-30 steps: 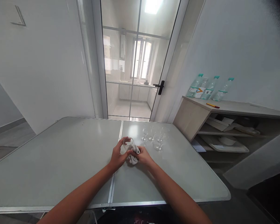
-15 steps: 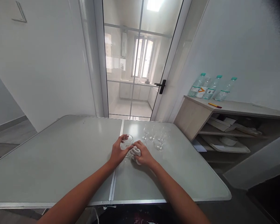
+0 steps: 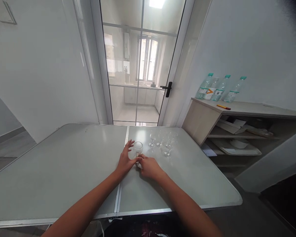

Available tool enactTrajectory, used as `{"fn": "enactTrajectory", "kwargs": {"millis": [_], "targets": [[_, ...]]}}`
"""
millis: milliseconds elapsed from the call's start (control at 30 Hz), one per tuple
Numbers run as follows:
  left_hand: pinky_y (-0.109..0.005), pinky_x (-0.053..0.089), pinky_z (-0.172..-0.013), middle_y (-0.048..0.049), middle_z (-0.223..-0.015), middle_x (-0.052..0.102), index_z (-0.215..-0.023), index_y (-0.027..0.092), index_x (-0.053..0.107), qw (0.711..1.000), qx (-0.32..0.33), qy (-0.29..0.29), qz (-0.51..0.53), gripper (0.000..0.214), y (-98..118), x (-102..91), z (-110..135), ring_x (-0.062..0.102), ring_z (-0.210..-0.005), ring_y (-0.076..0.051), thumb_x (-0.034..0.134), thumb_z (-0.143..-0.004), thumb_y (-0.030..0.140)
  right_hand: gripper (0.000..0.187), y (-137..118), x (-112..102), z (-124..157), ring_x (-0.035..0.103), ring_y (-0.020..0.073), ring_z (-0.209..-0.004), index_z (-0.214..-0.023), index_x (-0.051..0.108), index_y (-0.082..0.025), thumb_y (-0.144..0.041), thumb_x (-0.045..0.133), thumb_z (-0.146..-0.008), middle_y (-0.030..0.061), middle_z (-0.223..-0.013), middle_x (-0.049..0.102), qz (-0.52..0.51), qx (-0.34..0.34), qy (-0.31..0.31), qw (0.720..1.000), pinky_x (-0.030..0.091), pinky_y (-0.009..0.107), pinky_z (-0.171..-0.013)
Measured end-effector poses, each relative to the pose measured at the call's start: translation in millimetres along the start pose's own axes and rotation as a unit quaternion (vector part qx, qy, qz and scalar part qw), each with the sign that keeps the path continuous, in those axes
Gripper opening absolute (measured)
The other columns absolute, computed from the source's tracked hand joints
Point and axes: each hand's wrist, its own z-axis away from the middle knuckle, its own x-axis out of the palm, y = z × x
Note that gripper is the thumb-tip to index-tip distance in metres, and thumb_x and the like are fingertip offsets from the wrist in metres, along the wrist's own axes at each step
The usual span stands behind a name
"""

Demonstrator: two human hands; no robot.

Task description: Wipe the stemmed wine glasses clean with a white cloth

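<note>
A small clear stemmed glass stands upright near the middle seam of the grey folding table. My left hand is at its left side, thumb and a finger pinching low on the stem, the other fingers spread. My right hand is closed over a white cloth, of which only a small edge shows beside the glass's foot. Several more clear stemmed glasses stand in a cluster just beyond and to the right of my hands.
A glass door with a black handle is behind the table. A wooden shelf unit stands to the right, with water bottles and a yellow marker on top and papers on its shelves.
The glass went from tilted in my left hand to upright on the table. My left hand slid down to its stem. The cloth is now mostly hidden under my right hand.
</note>
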Motion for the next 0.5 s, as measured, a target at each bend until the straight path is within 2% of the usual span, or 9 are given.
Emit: {"fn": "enactTrajectory", "kwargs": {"millis": [133, 267, 367, 500], "targets": [[-0.042, 0.052, -0.093, -0.0111, -0.144, 0.052, -0.141, 0.031, 0.041, 0.999, -0.020, 0.013, -0.040, 0.081, -4.1, -0.7, -0.2, 0.061, -0.120, -0.028, 0.085, -0.074, 0.040, 0.049, 5.7, -0.5, -0.2, 0.072, 0.0257, -0.089, -0.125, 0.061, -0.021, -0.018, 0.063, -0.076, 0.0145, -0.130, 0.062, 0.028, 0.139, -0.011, 0.990, 0.050, 0.032, -0.073], [-0.038, 0.053, -0.086, -0.0080, -0.135, 0.054, -0.132, 0.030, 0.046, 0.998, -0.018, 0.010, -0.062, 0.071, -6.3, -0.5, 0.5, 0.063, -0.110, -0.024, 0.085, -0.073, 0.038, 0.036, 18.3, -3.9, -1.1, 0.072, 0.0267, -0.096, -0.119, 0.064, -0.018, -0.019, 0.059, -0.084, 0.0168, -0.121, 0.065, 0.042, 0.286, -0.012, 0.957, 0.051, 0.033, -0.078], [-0.036, 0.053, -0.084, -0.0070, -0.129, 0.055, -0.129, 0.029, 0.049, 0.997, -0.009, 0.001, -0.071, 0.062, -5.4, -0.9, 0.6, 0.063, -0.106, -0.023, 0.082, -0.077, 0.038, 0.032, 27.2, -6.7, -0.5, 0.072, 0.0276, -0.099, -0.115, 0.066, -0.017, -0.022, 0.061, -0.085, 0.0170, -0.117, 0.066, 0.036, 0.331, -0.007, 0.943, 0.051, 0.033, -0.080], [-0.035, 0.053, -0.084, -0.0070, -0.126, 0.056, -0.121, 0.028, 0.057, 0.996, 0.006, -0.031, -0.082, 0.037, -0.7, -2.7, 0.0, 0.064, -0.103, -0.020, 0.069, -0.089, 0.039, 0.035, 33.0, -8.7, -0.4, 0.072, 0.0275, -0.101, -0.116, 0.067, -0.016, -0.023, 0.064, -0.082, 0.0168, -0.117, 0.067, 0.026, 0.343, -0.004, 0.939, 0.051, 0.032, -0.080]]}}
